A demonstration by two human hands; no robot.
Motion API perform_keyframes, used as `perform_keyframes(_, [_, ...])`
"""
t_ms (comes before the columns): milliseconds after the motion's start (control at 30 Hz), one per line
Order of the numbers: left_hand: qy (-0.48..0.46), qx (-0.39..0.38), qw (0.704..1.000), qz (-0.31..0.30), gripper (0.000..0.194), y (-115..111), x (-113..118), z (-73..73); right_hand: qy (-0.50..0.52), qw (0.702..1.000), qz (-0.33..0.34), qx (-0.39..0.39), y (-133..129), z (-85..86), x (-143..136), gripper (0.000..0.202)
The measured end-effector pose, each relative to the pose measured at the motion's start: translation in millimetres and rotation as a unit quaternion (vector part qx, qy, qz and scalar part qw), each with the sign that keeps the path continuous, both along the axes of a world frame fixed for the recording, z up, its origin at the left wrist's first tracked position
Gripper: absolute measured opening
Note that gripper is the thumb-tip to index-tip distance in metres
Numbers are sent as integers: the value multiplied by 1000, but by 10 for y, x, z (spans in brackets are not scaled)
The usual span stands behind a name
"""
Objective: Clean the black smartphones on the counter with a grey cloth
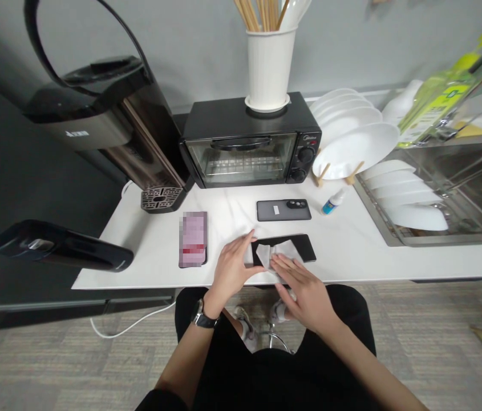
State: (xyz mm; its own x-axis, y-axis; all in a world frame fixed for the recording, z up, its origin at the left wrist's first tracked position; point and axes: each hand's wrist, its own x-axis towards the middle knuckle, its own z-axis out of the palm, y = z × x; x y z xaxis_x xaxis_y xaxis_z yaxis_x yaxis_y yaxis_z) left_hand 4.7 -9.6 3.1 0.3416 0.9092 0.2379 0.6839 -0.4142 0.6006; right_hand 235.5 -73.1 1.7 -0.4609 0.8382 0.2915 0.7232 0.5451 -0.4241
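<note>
A black smartphone (308,246) lies face up near the counter's front edge. My left hand (233,265) braces its left end, thumb along the near edge and fingers at the far side. On the screen rests a crumpled light grey cloth (288,249). My right hand (304,291) presses that cloth down with its fingertips, the thumb held apart below. Just beyond lies a phone in a dark grey case (274,211), back up. A small spray bottle with a blue label (333,202) stands to its right.
On the white counter (347,251), a pixelated pink item (193,240) lies left of my hands. A black toaster oven (249,142) stands behind, with a water dispenser (138,131) and dark bottle (69,246) at left. Racked plates (354,151) and a sink (472,177) are right.
</note>
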Motion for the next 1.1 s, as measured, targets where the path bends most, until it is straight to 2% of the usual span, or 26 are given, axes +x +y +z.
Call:
perform_keyframes(100, [-6,2,1000,0,110,8,4,1,-25,998,-58,23,73,-37,321,59])
perform_keyframes(200, [-9,6,1000,1,108,8,9,5,-38,990,-123,58,243,-80,370,60])
perform_keyframes(267, [-11,3,1000,3,107,6,13,8,-36,986,-147,68,353,-98,221,63])
perform_keyframes(333, [-11,2,1000,4,104,3,12,4,-28,988,-141,61,420,-98,-43,70])
perform_keyframes(467, [2,14,1000,-3,92,-1,-10,-27,0,997,-78,29,366,-39,-595,74])
perform_keyframes(533, [14,12,1000,-4,89,-8,-22,-44,20,999,-48,17,264,2,-706,67])
perform_keyframes(600, [20,8,1000,2,91,-15,-26,-53,30,999,-18,3,149,28,-650,58])
perform_keyframes(700, [12,7,1000,4,102,-18,-20,-50,22,1000,5,-6,21,25,-325,53])
perform_keyframes(800, [5,3,1000,-2,110,-6,-9,-36,-2,1000,-20,13,15,-19,85,53])
perform_keyframes(900, [4,-1,1000,-6,108,5,0,-21,-19,996,-78,37,139,-69,369,53])
perform_keyframes(1000, [-2,1,1000,-7,107,5,4,-10,-30,988,-135,63,318,-95,395,53])
perform_keyframes(1100, [-6,5,1000,-11,105,3,2,-9,-32,987,-142,68,434,-84,142,61])
